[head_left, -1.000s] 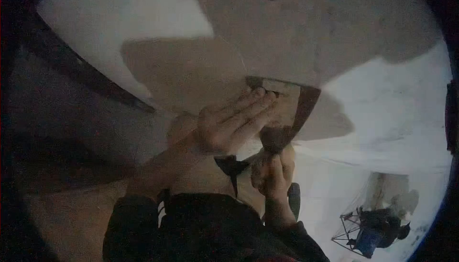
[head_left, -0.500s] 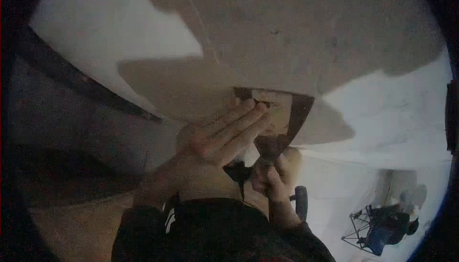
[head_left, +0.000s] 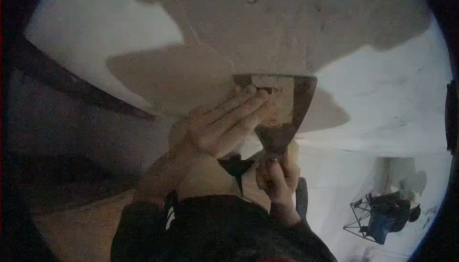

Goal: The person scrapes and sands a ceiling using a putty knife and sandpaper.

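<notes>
A wide, flared blade tool point(head_left: 302, 100), like a putty knife, has its straight edge against the pale, patchy surface point(head_left: 267, 37) overhead. My right hand point(head_left: 278, 175) is wrapped round its handle below the blade. My left hand point(head_left: 229, 118) is spread with its fingers long and nearly side by side, the fingertips lying on or just over the left part of the blade. Light, smeared material shows on the blade's middle. A small dark funnel-shaped thing point(head_left: 236, 166) appears below and between my hands.
A person point(head_left: 392, 214) in dark clothing is at the lower right, beside a thin metal frame point(head_left: 356, 221). A dark strip point(head_left: 95, 92) runs diagonally at the left. A dark rounded object point(head_left: 301, 197) stands just right of my right wrist.
The blade and both hands sit slightly higher in view, and the blade edge is more level. The surface has shifted up and left in the view. Both hands keep their poses.
</notes>
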Tool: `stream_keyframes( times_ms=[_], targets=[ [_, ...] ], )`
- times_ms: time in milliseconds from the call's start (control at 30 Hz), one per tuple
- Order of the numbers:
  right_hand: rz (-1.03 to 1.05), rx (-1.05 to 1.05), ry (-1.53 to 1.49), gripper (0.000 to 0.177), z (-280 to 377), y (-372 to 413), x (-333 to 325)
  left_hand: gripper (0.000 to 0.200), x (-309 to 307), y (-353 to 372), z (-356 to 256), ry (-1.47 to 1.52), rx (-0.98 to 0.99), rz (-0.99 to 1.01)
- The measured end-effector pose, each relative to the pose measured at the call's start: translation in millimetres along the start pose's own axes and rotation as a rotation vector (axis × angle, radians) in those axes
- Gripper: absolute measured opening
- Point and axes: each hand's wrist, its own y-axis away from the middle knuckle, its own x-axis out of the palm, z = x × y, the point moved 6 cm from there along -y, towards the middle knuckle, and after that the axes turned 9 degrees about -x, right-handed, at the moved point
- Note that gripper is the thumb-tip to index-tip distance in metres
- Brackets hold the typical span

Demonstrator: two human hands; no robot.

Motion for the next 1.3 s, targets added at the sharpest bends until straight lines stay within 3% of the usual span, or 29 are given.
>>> stream_keyframes(
  times_ms=[133, 200, 233, 267, 367, 533, 667, 900, 933, 1000, 1067, 1167, 1300],
  targets=[
    [0.031, -0.053, -0.030, 0.051, 8, -5, 4, 0.031, 0, -1, 3, 0.032, 0.018, -0.023],
    [0.028, -0.041, -0.212, 0.054, 15, -19, 11, 0.033, 8, -4, 6, 0.043, 0.038, -0.066],
    [0.021, -0.028, -0.303, 0.056, 16, -22, 13, 0.033, 5, -6, 10, 0.035, 0.031, -0.016],
    [0.059, 0.030, -0.194, 0.058, 8, -25, 11, 0.033, -2, -10, 13, 0.031, 0.024, 0.033],
    [0.031, 0.047, -0.479, 0.057, -9, -18, 26, 0.035, -2, -6, 20, 0.068, 0.054, 0.045],
    [-0.012, 0.071, -0.632, 0.044, -23, -16, 29, 0.038, 6, -3, 18, 0.137, 0.023, 0.138],
    [-0.115, 0.064, -0.602, 0.038, -19, -14, 45, 0.037, 4, -5, 19, 0.158, 0.033, 0.091],
    [-0.046, -0.084, -0.461, 0.034, -18, -32, 57, 0.030, -11, -11, 27, 0.090, -0.002, 0.045],
    [-0.043, -0.040, -0.548, 0.048, -13, -32, 58, 0.027, -14, -14, 31, 0.089, 0.109, -0.142],
    [-0.075, -0.093, -0.160, 0.038, -45, -22, 42, 0.024, -7, -7, 30, 0.081, 0.082, -0.057],
    [-0.063, -0.020, -0.485, 0.037, -35, -29, 51, 0.020, 0, -2, 30, 0.124, 0.042, -0.072],
    [-0.133, 0.012, -0.601, 0.038, -38, -25, 59, 0.019, -3, -4, 30, 0.089, 0.021, -0.152],
    [-0.189, 0.103, -0.442, 0.041, -12, -22, 57, 0.017, -6, -9, 23, 0.096, 0.015, -0.137]
  ],
)
